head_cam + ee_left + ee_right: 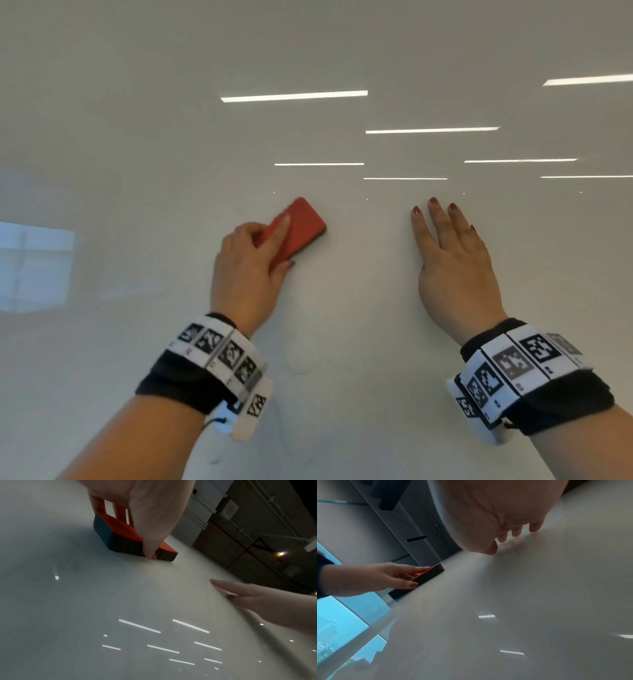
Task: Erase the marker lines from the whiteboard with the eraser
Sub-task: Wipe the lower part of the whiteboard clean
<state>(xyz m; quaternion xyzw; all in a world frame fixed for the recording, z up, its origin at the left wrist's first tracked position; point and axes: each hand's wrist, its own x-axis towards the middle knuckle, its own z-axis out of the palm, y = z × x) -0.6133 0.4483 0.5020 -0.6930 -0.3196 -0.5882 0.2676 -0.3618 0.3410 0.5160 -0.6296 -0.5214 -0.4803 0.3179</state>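
A glossy whiteboard [342,325] fills the head view, and I see no clear marker lines on it, only faint smudges. The eraser [301,226] has a red top and a dark felt underside [120,545] and lies flat on the board. My left hand [253,260] grips it, with the thumb on one long side and the fingers over the top and far side [412,573]. My right hand [452,253] lies flat on the board to the eraser's right, fingers straight and together, holding nothing [257,597].
Reflections of ceiling light strips [294,96] streak the upper board, and a window reflection [34,263] shows at the left. In the right wrist view the board's edge [385,618] meets a window and a grey frame [399,524]. A dark room lies beyond the far edge [257,534].
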